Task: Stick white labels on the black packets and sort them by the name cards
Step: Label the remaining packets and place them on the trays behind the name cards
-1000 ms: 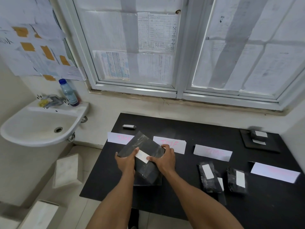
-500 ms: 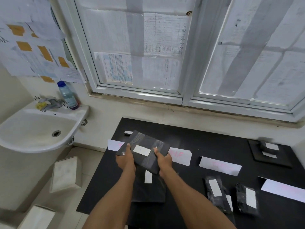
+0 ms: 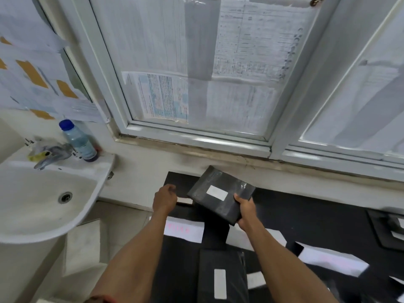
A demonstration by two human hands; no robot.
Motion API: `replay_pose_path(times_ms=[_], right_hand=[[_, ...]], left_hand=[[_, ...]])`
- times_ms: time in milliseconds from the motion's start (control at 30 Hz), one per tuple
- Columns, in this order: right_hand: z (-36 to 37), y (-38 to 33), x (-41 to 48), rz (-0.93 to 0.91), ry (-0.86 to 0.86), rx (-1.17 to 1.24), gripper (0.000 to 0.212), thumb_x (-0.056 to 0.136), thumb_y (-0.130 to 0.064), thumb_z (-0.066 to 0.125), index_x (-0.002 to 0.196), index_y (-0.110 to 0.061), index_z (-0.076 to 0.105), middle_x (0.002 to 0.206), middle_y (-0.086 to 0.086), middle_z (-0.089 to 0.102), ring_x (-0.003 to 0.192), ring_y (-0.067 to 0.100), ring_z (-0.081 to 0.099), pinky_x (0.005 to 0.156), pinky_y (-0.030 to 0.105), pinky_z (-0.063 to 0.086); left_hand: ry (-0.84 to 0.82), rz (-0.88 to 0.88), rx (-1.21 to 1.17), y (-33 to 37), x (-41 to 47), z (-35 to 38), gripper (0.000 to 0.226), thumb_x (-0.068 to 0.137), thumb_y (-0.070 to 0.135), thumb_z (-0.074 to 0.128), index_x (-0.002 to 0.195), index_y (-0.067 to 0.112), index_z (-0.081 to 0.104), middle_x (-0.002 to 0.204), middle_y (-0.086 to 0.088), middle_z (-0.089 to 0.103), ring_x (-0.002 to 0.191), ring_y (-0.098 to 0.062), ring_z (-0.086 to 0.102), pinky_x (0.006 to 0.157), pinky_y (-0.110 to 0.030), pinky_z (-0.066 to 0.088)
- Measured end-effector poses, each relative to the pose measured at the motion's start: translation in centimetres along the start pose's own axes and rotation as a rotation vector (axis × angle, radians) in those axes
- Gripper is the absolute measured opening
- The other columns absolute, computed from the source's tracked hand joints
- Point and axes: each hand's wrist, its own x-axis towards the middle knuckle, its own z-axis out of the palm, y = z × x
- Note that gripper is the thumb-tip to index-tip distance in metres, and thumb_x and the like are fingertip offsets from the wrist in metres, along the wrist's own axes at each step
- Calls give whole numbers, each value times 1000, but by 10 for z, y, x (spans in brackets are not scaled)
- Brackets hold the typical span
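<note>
Right hand (image 3: 246, 209) is pinching the black packet (image 3: 222, 207) by its near corner, thumb on top and fingers underneath. The packet sticks out beyond and to the left of that hand, tilted and clear of the table (image 3: 306, 226). The white label (image 3: 217, 192) is on and facing up, just past the thumb.

Left hand (image 3: 164, 199) is off the packet with its fingers curled. It's beside a small pale object (image 3: 184, 200) that touches its right side, and I can't tell if it grips that.

I read this step as sorting: the labelled packet goes to its card.

- A one-corner hold on a floppy film pack will probably sag or swing, so I'd bring the left hand under the far edge before lowering.
- The nearest name card (image 3: 185, 230) lies on my side of the left hand, by the forearm. Its pink lettering is too blurred to read, so check the name before committing.
- Lay the packet flat with the label up, next to the card and not over its writing.
- Another labelled packet (image 3: 231, 281) lies on my side of the right hand, beside the forearm. Don't stack onto it unless the names match.
</note>
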Motion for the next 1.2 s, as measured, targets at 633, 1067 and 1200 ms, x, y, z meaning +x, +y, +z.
replay_pose_path(times_ms=[633,1067,1200], right_hand=[[-1,3,67,120,55,-120,29,85,-9,62,113,-16,58,106,18,67,96,39,64,84,56,53],[98,45,94,102,-21,-583,42,85,-5,63,126,-3,54,112,16,64,88,26,63,68,30,52],[104,55,98,77,93,-716,34,82,-10,66,113,0,62,105,15,66,84,25,63,68,29,53]], left_hand=[[-157,369,652,-23,90,49,29,88,11,56,115,20,65,115,-3,61,109,-24,57,84,-36,49],[-217,373,450,-26,112,28,35,87,10,62,120,17,65,119,-6,51,106,-26,58,84,-33,48],[-275,418,489,-25,112,39,31,88,7,60,117,10,66,130,-9,49,111,-27,56,90,-34,48]])
